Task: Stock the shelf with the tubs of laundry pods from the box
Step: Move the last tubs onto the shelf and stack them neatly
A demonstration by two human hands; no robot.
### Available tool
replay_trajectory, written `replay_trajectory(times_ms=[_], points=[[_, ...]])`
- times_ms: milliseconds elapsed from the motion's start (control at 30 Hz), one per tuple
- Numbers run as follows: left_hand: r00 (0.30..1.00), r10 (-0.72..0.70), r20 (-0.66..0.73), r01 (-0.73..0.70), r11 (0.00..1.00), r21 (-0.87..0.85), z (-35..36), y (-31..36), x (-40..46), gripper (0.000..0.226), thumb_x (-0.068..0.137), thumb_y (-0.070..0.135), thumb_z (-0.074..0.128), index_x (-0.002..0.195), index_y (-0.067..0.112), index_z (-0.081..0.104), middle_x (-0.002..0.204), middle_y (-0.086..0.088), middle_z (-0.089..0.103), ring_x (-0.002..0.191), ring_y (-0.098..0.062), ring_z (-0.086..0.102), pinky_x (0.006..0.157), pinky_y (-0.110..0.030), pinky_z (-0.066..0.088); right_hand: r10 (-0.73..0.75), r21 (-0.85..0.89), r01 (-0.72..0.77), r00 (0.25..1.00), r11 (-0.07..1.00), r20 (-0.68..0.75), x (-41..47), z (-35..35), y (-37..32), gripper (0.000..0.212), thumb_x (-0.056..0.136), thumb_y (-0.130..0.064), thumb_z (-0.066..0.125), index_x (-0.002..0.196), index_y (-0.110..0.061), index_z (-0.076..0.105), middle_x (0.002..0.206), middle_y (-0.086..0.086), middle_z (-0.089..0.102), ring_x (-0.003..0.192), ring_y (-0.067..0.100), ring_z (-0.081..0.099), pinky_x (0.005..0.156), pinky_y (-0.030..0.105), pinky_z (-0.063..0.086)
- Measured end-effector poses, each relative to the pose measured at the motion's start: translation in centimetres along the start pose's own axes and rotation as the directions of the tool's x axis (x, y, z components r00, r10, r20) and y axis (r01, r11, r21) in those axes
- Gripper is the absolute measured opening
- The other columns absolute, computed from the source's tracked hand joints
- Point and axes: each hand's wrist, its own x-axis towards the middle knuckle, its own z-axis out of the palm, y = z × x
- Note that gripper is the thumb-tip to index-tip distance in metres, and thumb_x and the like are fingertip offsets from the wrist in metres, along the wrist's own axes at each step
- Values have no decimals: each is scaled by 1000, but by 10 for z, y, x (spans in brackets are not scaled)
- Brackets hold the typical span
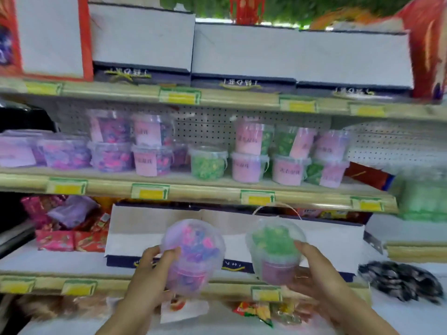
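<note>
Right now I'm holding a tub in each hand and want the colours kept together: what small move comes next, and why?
Probably lift the green tub in the right hand onto the single green tub on the middle shelf. That spot has no second tier, unlike the stacks on both sides. The left hand can then take the purple tub to the purple stacks on the left.
</note>
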Motion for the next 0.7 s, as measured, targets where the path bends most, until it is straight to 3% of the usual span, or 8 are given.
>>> replay_trajectory(times_ms=[67,133,300,467,633,700], points=[[1000,14,6,-14,1000,1,5,20,-2,32,84,39,63,111,28,50,122,-12,55,98,-34,63,63,-37,55,-24,8,24,1000,1000,3,-6,-2,-20,27,94,-38,49,111,-18,49,113,21,58,95,35,63,78,44,55],[999,31,11,-31,1000,2,10,37,-5,31,85,40,61,111,27,49,119,-13,57,92,-31,64,60,-33,51,-54,12,53,998,998,23,-15,-5,-37,24,94,-40,48,111,-23,46,113,18,57,96,33,63,74,42,56],[997,63,55,-63,998,6,22,66,-9,33,87,42,59,114,28,47,116,-12,58,91,-31,64,89,-44,50,-96,-1,96,995,995,33,-25,-17,-65,34,89,-50,51,114,-29,42,118,21,56,94,34,64,61,33,58],[995,83,52,-83,997,6,27,77,-14,35,86,45,59,115,28,47,112,-10,61,91,-30,65,87,-41,50,-97,-22,100,990,995,105,-20,-13,-90,45,83,-53,58,116,-26,45,120,20,54,92,35,66,67,37,57],[993,114,-28,-113,993,11,16,86,-18,45,78,47,68,114,28,49,111,-12,61,88,-31,65,89,-43,50,-89,-51,102,972,993,216,2,10,-108,55,80,-57,59,121,-22,49,128,15,49,93,32,64,70,39,57],[988,139,-72,-138,990,10,10,90,-21,38,78,47,67,108,30,51,110,-11,61,88,-31,66,88,-43,50,-93,-43,108,957,993,274,11,19,-112,54,78,-59,59,120,-26,50,130,17,48,97,33,64,71,38,57]])
